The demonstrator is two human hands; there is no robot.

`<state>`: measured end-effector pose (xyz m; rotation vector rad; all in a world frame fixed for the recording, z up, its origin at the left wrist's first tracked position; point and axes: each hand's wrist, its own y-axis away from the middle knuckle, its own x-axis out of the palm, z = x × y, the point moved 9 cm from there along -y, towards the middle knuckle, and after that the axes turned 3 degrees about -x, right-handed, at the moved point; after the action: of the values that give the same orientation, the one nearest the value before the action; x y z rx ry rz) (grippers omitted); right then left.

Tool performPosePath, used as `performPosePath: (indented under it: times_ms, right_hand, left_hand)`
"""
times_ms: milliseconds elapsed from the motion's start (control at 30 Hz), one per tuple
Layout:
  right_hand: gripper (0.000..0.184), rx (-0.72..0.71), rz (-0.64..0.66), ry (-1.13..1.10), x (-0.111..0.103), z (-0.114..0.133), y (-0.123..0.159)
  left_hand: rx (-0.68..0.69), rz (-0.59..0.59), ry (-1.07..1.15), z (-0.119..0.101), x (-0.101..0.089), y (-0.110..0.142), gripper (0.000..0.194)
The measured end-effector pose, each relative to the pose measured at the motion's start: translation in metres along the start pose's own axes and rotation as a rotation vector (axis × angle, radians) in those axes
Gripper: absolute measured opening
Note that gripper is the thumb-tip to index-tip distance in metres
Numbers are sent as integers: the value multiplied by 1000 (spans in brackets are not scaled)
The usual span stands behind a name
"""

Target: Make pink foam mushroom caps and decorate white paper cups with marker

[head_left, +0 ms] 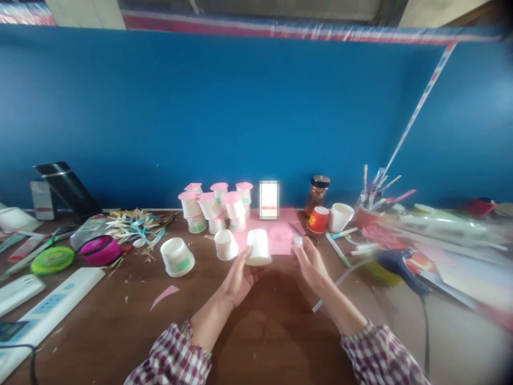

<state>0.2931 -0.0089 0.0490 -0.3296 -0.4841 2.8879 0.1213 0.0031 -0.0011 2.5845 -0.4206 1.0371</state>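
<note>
My left hand (pixel 240 280) grips a white paper cup (pixel 258 247) by its left side and underneath, over the front of a pink paper sheet (pixel 286 216). To the right, my right hand (pixel 311 264) is closed, with a small whitish piece (pixel 297 241) at its fingertips that is too blurred to name. A pink paper disc (pixel 281 231) lies on the sheet between the hands. Left of the held cup, a smaller white cup (pixel 224 245) and a wider cup with a green patch (pixel 177 256) stand on the table. A pink offcut (pixel 165 295) lies nearer me.
Stacked cups with pink paper tops (pixel 210 206) stand at back left. Behind my right hand are a red cup (pixel 318 220), a white cup (pixel 341 216) and a dark-lidded jar (pixel 319 192). A glue gun (pixel 403 267) lies right, a power strip (pixel 52 315) left.
</note>
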Motion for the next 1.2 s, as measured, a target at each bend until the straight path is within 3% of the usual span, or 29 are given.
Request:
performPosePath:
  times_ms: [433,800,1200]
  right_hand:
    - [29,-127,-7,315,-3,4,0]
    - [28,-189,-40,410,-4,9,0]
    - [23,-167,-107,549,-14,1,-4]
  left_hand:
    - [-16,-12,-13,2,-2,-1,34]
    - [-6,-10,-20,1,-1,-1,34]
    - [-12,-26,-46,2,-1,1,35]
